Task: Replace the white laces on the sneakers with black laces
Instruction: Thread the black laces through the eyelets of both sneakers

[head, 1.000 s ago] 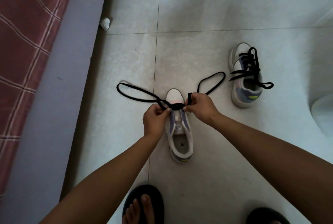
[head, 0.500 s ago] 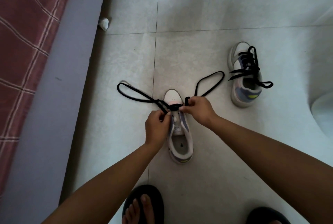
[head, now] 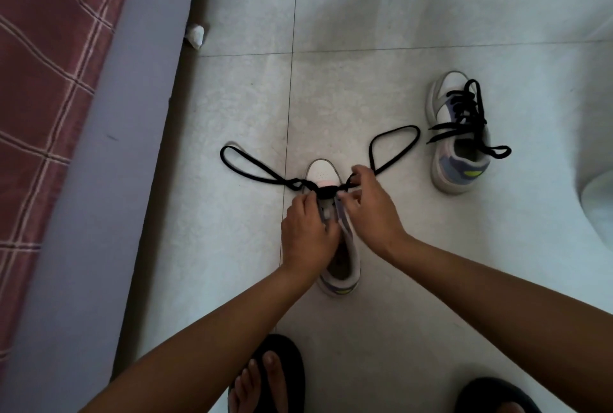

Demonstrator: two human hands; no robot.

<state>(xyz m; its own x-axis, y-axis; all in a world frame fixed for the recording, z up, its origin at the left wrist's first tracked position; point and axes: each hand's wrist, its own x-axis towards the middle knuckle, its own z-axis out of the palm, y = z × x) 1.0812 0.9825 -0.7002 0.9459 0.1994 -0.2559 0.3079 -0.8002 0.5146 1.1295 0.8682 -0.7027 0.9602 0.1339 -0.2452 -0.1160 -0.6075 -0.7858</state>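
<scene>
hands nearer, lower over sneaker

Dim, floor glare, wide-angle edge warping

Both hands cover most of the near sneaker, so its eyelets and tongue are pretty much out of sight. The left hand hides its own fingertips behind the knuckles; can't tell how it's gripping the lace. Right hand is a bit motion-blurred. Two sandals get chopped off by the bottom edge. White curved thing runs off the right edge, no clue what it is.
</scene>
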